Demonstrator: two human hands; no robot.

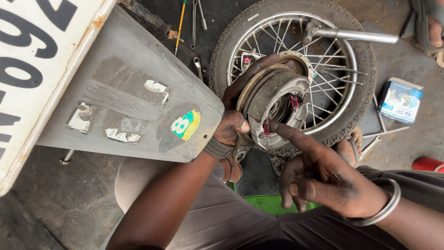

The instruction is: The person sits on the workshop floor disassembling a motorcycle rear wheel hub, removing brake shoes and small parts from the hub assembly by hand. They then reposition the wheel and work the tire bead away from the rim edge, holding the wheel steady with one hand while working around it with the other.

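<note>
Head view: your left hand (236, 118) grips the brake plate (275, 109), fingers wrapped around its rim, holding it above the spoked wheel (296, 69). Your right hand (323, 178) holds nothing; its extended index finger touches the plate's lower edge. A grey mudguard (134, 92) lies left.

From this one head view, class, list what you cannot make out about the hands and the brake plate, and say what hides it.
- Left hand: its palm is hidden behind the brake plate.
- Brake plate: its far side faces away, towards the wheel.
- Right hand: three fingers are curled under, so their tips are hidden.
- Small box: its contents are closed in.
</note>
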